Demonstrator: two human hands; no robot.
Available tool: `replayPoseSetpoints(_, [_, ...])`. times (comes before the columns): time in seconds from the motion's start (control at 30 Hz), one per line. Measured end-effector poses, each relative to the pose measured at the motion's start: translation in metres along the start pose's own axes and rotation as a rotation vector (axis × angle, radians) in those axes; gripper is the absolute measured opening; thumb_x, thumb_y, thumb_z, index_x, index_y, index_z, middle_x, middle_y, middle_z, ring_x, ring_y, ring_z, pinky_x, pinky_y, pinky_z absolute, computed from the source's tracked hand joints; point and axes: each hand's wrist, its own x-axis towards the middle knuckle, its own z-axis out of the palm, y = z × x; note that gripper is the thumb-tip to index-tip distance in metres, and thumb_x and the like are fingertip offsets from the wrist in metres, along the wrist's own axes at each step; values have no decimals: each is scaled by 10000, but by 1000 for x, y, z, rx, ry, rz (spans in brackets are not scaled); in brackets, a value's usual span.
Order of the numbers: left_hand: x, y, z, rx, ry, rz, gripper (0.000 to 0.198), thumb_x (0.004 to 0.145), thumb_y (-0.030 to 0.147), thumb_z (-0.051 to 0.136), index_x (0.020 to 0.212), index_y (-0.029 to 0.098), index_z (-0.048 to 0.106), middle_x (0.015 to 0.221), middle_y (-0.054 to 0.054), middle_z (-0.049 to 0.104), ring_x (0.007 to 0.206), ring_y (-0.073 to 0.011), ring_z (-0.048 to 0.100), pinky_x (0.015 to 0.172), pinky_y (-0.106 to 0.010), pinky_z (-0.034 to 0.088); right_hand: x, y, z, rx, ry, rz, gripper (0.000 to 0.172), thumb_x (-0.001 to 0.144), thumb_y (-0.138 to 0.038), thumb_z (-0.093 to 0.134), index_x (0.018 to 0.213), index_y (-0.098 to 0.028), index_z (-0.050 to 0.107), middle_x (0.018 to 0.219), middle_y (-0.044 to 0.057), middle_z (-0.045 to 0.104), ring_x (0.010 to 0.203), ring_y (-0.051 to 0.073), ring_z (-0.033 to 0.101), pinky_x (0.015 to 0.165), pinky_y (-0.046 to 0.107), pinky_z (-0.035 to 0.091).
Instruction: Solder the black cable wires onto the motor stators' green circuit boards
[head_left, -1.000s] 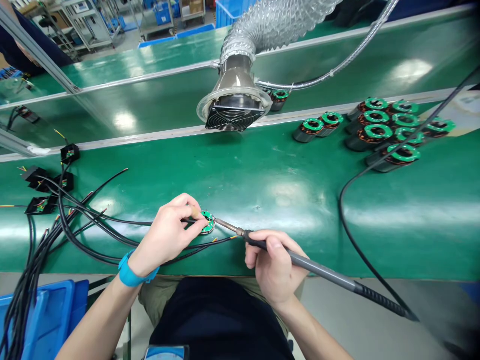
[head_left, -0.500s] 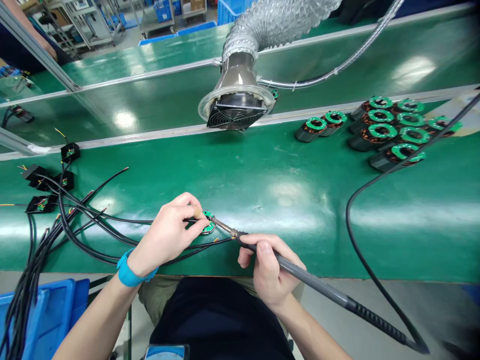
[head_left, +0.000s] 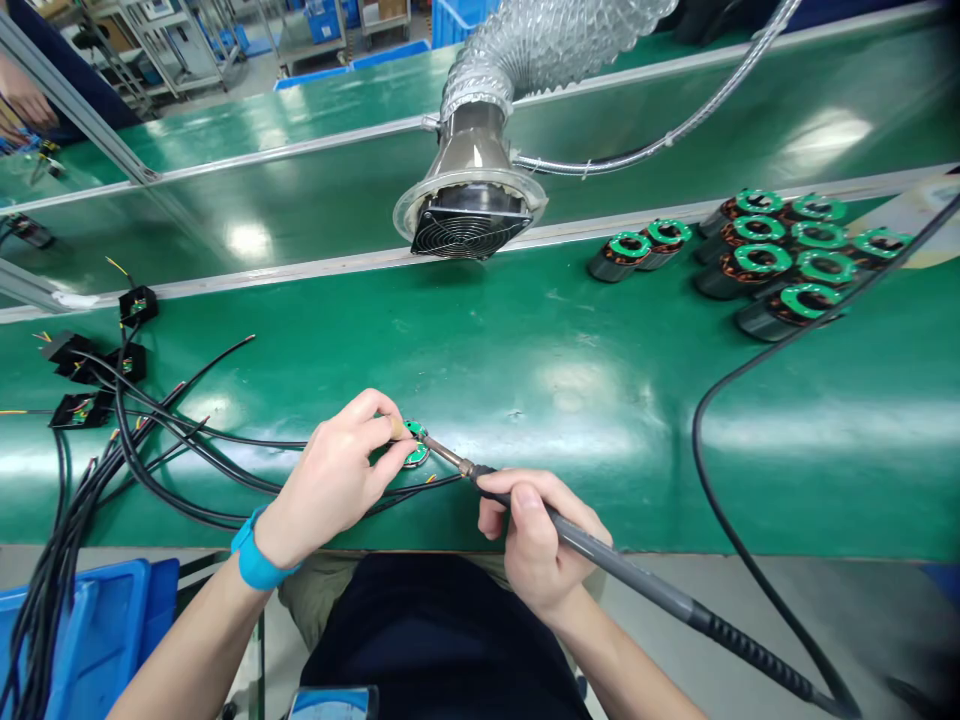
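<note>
My right hand (head_left: 551,545) is closed around the grey handle of a soldering iron (head_left: 630,568), whose metal tip reaches left onto a small round green circuit board (head_left: 417,455). My left hand (head_left: 345,465), with a blue wristband (head_left: 256,553), is pinched at the board's left side. Between its thumb and fingers runs the end of a black cable (head_left: 274,443), leading to the board. Those fingers partly cover the board and hide the wire ends. Other black cables pass beneath my left wrist.
A fume extraction hood (head_left: 472,190) hangs above the green bench (head_left: 570,480). Several motor stators with green ring boards (head_left: 761,258) stand at back right. Black boxes (head_left: 82,408) and a cable bundle (head_left: 90,490) lie left, above blue bins (head_left: 97,620). The iron's cord (head_left: 709,470) loops right.
Both hands, the iron and the board keep nearly the same positions, with the iron's tip still at the board. At the upper left, another person's hand has moved lower and further left.
</note>
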Motion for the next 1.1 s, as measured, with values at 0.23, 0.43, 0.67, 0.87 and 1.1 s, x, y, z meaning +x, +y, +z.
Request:
replayPoseSetpoints(0.23, [-8, -5, 7, 143, 51, 126, 157, 1055, 223, 599, 1016, 144, 729, 1086, -67, 654, 881, -136, 668, 793, -269, 520, -2, 4, 1, 137, 55, 104, 271, 1110, -245, 511, 999, -189, 751, 593, -39, 579, 438, 96, 545, 444, 210, 425])
replayPoseSetpoints(0.43, [-9, -7, 8, 175, 46, 132, 167, 1064, 231, 582, 1027, 156, 727, 1087, -65, 653, 846, -126, 667, 789, -268, 526, -2, 5, 1, 144, 86, 89, 273, 1103, -254, 516, 998, -181, 757, 581, -31, 579, 431, 111, 548, 440, 221, 436])
replayPoseSetpoints(0.67, [-9, -10, 7, 161, 54, 148, 157, 1063, 206, 575, 1025, 166, 721, 1097, -61, 656, 824, -119, 669, 786, -256, 514, -7, 7, 1, 98, 100, 84, 276, 1105, -273, 503, 1030, -174, 750, 614, -20, 602, 459, 128, 574, 472, 242, 477])
replayPoseSetpoints(0.87, [-5, -20, 7, 154, 126, 208, 218, 1083, 245, 527, 981, 209, 716, 1060, -38, 660, 737, -101, 682, 686, -228, 501, 49, 8, -18, -77, 167, -30, 232, 1124, -278, 494, 1207, -188, 691, 841, 19, 717, 568, 131, 663, 578, 261, 572])
replayPoseSetpoints(1.1, [-12, -27, 12, 177, 145, 180, 172, 1047, 351, 589, 1155, 250, 678, 1184, -52, 682, 828, -152, 745, 714, -246, 574, 164, 49, -81, -423, 257, -147, 306, 1063, -402, 535, 1226, -187, 678, 1161, 96, 694, 966, 207, 697, 927, 380, 566])
